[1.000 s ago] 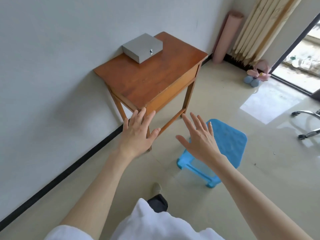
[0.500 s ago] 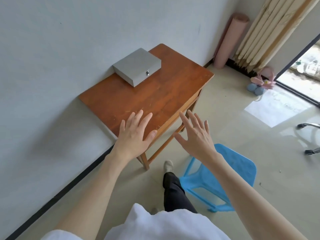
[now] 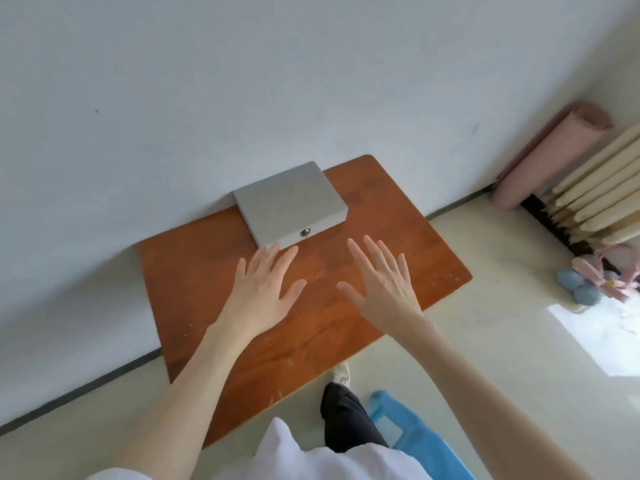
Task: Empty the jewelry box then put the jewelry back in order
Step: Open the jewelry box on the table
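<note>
jewelry box (image 3: pixel 290 201): flat grey, lid closed, small metal clasp, on worktop (image 3: pixel 398 237) | my left hand (image 3: pixel 264 292), right hand (image 3: pixel 384 285): grip spread wide, empty

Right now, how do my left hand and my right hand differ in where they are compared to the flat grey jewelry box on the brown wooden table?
The left hand reaches nearer the flat grey jewelry box, its fingertips at the box's near left corner; the right hand stops short of it, over bare brown wooden table. The left hand lies left of the box's small metal clasp, the right hand to its right. Both are open, fingers spread, holding nothing.
</note>
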